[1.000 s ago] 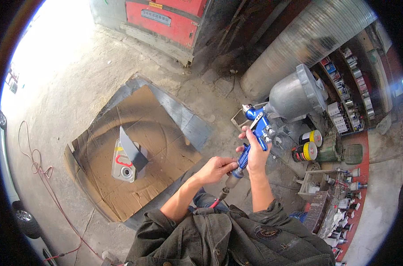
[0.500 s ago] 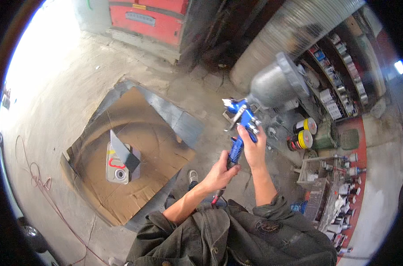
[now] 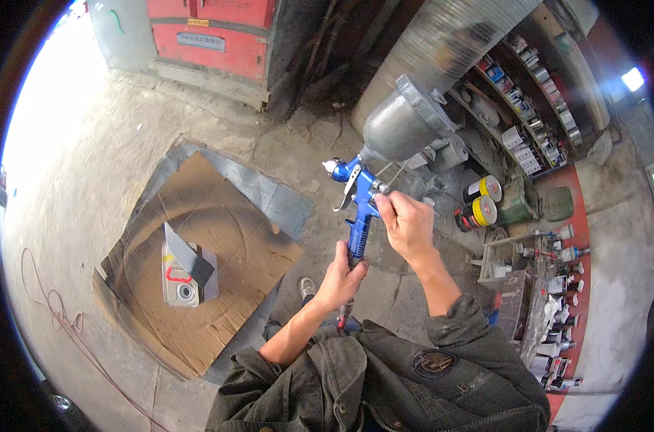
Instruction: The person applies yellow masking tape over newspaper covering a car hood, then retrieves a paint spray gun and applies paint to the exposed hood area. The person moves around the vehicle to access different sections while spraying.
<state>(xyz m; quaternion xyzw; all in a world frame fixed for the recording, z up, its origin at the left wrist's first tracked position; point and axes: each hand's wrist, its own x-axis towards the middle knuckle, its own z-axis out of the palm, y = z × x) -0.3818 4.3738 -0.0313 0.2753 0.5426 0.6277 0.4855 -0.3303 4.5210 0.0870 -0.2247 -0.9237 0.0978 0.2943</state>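
Observation:
A blue spray gun [image 3: 361, 209] with a large silver cup [image 3: 399, 124] on top is held up in front of me, its nozzle pointing left. My left hand [image 3: 338, 282] is closed around the bottom of the handle, where the air hose fitting [image 3: 346, 311] joins it. With fingers curled, my right hand [image 3: 412, 229] pinches a small knob at the back of the gun body. To the left, a metal can [image 3: 186, 291] stands on brown cardboard [image 3: 230, 313], and a grey, bent flat panel [image 3: 183, 252] rests on top of it.
A red cabinet [image 3: 212, 50] stands at the far left. A ribbed duct [image 3: 442, 61], shelves of cans [image 3: 518, 97] and yellow-lidded tins [image 3: 478, 214] are to the right. Several spray guns [image 3: 561, 313] line the right side. A thin hose [image 3: 75, 331] lies on the left floor.
My right hand has shifted from the upper grip to the knob at the gun's back. The gun appears slightly further left and turned a little. My left hand keeps hold of the handle's base.

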